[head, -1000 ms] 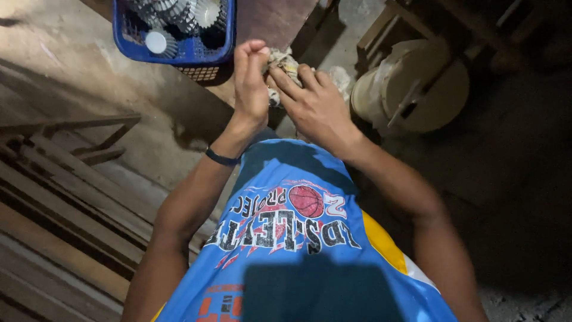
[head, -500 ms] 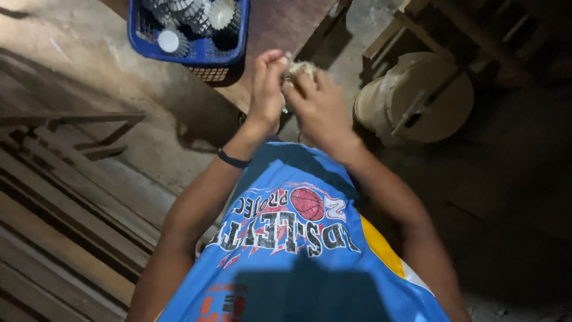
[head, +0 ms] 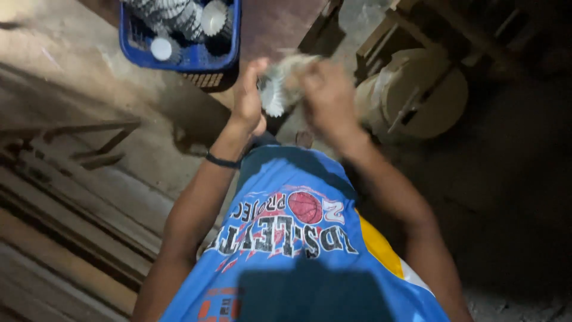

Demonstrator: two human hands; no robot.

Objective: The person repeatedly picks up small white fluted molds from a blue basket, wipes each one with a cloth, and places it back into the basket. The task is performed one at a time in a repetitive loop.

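Observation:
I look down my blue printed shirt at both hands raised in front of me. My left hand [head: 248,98] and my right hand [head: 326,98] together hold a small pale, toothed round piece [head: 275,95] with a crumpled light rag [head: 293,67] on top; the picture is blurred here. A dark band circles my left wrist. Beyond my left hand stands a blue plastic basket [head: 182,58] filled with several similar pale toothed round pieces [head: 213,16].
A pale round drum-like object [head: 426,95] sits to the right among dark wooden frames. Long wooden planks and slats [head: 71,203] lie along the left on a dusty floor. A reddish-brown board [head: 280,24] lies beside the basket. The right side is dark.
Both hands have stayed together on the piece and rag while working it; the right hand now covers more of the rag. The view has shifted slightly, so the basket sits a little further right.

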